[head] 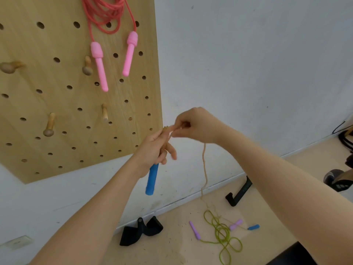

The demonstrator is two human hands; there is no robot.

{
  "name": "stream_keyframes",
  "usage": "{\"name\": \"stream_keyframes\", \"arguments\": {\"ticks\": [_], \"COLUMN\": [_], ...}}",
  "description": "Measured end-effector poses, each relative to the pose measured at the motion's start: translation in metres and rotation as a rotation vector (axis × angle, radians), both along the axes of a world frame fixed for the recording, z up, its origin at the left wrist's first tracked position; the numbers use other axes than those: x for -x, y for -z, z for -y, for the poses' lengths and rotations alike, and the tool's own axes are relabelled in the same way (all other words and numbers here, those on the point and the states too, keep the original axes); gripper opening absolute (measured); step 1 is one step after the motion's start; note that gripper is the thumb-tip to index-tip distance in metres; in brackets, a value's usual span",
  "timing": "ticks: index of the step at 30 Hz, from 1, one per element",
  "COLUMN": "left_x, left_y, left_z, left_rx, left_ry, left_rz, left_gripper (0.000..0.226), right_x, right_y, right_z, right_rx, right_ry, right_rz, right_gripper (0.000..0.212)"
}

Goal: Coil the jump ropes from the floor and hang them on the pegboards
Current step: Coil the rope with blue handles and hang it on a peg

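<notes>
My left hand [156,148] grips a blue handle [152,179] that hangs down from its fist, with tan rope [204,169] running over its raised fingers. My right hand [193,125] pinches that rope just above the left fingertips. From there the rope drops to the floor, toward a second blue handle [253,227]. A green rope [223,234] with purple handles [194,230] lies tangled on the floor. A red rope with pink handles [99,64] hangs coiled at the top of the wooden pegboard [47,44].
Wooden pegs [50,124] stick out of the pegboard left of my hands. A black folded object [141,233] and a black stand [238,194] lie at the wall's foot. A shoe [338,180] is at the right edge, and a dark object [290,255] at bottom right.
</notes>
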State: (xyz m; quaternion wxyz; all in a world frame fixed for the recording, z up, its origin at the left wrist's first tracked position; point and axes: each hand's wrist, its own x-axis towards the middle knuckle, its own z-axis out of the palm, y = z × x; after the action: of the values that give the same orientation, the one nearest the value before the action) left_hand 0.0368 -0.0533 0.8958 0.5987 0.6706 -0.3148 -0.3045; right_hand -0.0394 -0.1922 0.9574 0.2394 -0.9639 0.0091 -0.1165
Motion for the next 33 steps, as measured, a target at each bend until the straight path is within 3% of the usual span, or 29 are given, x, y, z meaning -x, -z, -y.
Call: {"name": "stream_keyframes", "arguments": {"ticks": [2, 4, 7, 10, 13, 17, 19, 23, 27, 30, 33], "left_x": [0.003, 0.008, 0.014, 0.008, -0.01, -0.019, -0.017, -0.001, 0.009, 0.002, -0.023], "left_y": [-0.009, -0.021, -0.034, -0.04, -0.03, -0.001, 0.006, 0.001, -0.016, -0.027, -0.019], "left_z": [-0.002, -0.005, -0.006, -0.001, 0.005, 0.007, 0.006, -0.004, -0.011, -0.007, -0.002], "left_rx": [0.114, 0.25, 0.451, 0.503, 0.323, -0.074, -0.157, 0.006, 0.394, 0.478, 0.357], "left_ry": [0.115, 0.261, 0.324, 0.105, -0.146, -0.208, -0.203, 0.032, 0.227, 0.101, -0.149], "left_rz": [-0.183, -0.309, -0.384, -0.347, -0.153, 0.233, 0.266, 0.193, -0.064, -0.144, -0.083], "left_gripper": [0.047, 0.042, 0.034, 0.035, 0.039, 0.043, 0.041, 0.052, 0.052, 0.05, 0.047], "right_x": [0.001, 0.001, -0.005, -0.003, 0.006, 0.005, 0.002, -0.004, -0.012, -0.014, -0.011], "right_y": [0.007, 0.017, 0.036, 0.055, 0.054, 0.015, -0.003, -0.006, 0.023, 0.043, 0.043], "right_z": [0.015, 0.022, 0.021, 0.01, -0.007, -0.017, -0.012, 0.015, 0.021, 0.006, -0.01], "right_rx": [-0.254, -0.494, -0.622, -0.512, -0.249, -0.014, -0.096, -0.455, -0.634, -0.572, -0.38], "right_ry": [0.081, 0.084, 0.085, 0.038, -0.095, -0.146, -0.166, -0.057, 0.083, 0.063, -0.046], "right_rz": [0.079, 0.11, 0.053, -0.296, -0.637, -0.513, -0.325, -0.007, 0.076, -0.16, -0.516], "right_gripper": [0.022, 0.025, 0.031, 0.031, 0.03, 0.03, 0.013, 0.008, 0.025, 0.041, 0.031]}}
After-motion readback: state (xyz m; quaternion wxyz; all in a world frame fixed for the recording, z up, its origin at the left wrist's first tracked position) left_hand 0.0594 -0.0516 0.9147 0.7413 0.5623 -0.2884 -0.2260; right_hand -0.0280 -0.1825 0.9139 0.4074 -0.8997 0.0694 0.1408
